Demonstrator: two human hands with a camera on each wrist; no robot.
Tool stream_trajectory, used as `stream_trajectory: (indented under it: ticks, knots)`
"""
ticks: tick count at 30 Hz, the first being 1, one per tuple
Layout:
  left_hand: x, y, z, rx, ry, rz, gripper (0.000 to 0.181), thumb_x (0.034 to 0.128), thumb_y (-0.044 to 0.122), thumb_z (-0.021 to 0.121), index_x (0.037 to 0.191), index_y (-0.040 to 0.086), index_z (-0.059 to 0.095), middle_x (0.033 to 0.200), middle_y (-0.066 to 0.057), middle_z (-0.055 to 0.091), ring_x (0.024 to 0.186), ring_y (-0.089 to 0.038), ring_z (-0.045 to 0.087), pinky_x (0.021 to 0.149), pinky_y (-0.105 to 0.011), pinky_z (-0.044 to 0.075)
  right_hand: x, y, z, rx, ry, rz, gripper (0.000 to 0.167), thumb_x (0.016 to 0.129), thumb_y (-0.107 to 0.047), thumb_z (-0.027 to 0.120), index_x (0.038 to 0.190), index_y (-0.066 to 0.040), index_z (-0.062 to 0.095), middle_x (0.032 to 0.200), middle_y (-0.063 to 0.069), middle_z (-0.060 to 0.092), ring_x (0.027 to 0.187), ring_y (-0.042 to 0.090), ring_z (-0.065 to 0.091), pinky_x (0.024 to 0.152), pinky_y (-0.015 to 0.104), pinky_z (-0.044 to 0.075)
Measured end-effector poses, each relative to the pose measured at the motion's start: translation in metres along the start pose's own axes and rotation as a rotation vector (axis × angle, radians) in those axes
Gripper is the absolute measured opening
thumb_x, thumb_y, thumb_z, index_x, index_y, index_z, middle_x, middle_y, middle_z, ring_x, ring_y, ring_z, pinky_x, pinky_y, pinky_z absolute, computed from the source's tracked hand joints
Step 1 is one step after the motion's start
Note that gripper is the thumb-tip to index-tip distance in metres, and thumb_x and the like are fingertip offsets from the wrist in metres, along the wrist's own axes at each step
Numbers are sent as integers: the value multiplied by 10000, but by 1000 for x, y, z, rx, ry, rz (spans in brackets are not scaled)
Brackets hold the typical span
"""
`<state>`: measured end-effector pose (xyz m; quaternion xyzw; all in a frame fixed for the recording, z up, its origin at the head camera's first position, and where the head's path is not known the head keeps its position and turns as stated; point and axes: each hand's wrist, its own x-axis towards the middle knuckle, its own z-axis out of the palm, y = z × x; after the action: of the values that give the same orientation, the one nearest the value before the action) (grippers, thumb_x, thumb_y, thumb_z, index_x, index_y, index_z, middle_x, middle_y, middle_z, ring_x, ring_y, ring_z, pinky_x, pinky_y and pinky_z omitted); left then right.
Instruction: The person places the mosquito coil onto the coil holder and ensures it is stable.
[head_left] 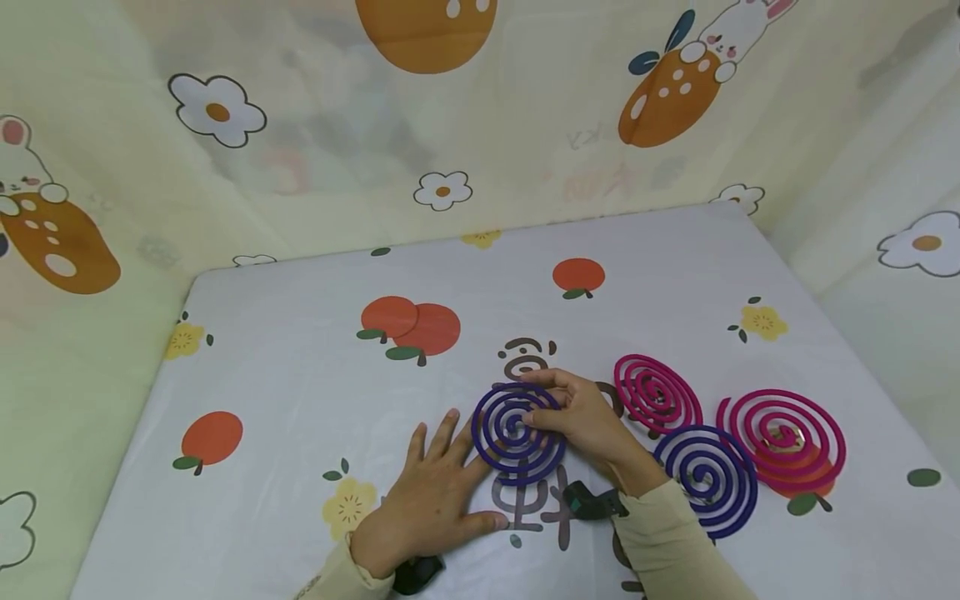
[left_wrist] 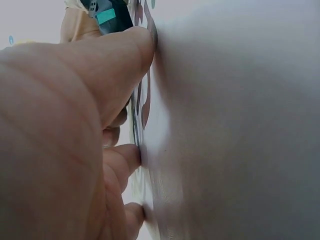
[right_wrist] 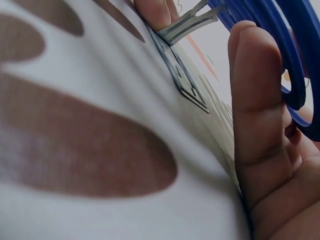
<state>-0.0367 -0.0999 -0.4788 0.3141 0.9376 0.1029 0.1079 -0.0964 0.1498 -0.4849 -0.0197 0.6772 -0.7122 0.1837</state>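
A dark blue mosquito coil is held above the table by my right hand. The thumb lies over the coil's face near its centre, and the other fingers are behind it. In the right wrist view, a thin metal coil stand rises at a slant from its flat base toward the coil's middle. My left hand lies palm down with its fingers spread on the tabletop. One of its fingertips touches the stand's base in the right wrist view. The head view shows the coil covering part of that hand's forefinger.
To the right lie another dark blue coil, a pink coil and a second pink coil, close together with edges overlapping. The tablecloth has printed fruit and flowers. A patterned curtain hangs behind the table.
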Motion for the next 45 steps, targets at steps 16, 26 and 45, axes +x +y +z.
stream_trajectory:
  ticks: [16,26,45]
  knots:
    - [0,1,-1,-17,-18,-8,937,905,775,556,1671,344,233,1735,-119,185,1594,-430,93,1190,-738,140,-1,0,0,-13,-48,-6,565,870,68,761,1387,103,535,936,169,744,624,138,664,595,276,589]
    - [0,0,-1,-12,-21,-7,927,909,775,549,1670,354,229,1739,-103,178,1596,-425,87,1190,-737,143,0,0,2,-19,-43,-12,560,879,65,754,1392,103,532,938,182,741,630,138,667,592,275,588]
    - [1,-1,1,6,8,7,928,905,778,552,1669,361,230,1735,-92,200,1591,-436,108,1178,-746,167,0,1,2,-28,-1,-20,544,886,73,746,1388,93,537,903,147,735,632,127,661,599,262,578]
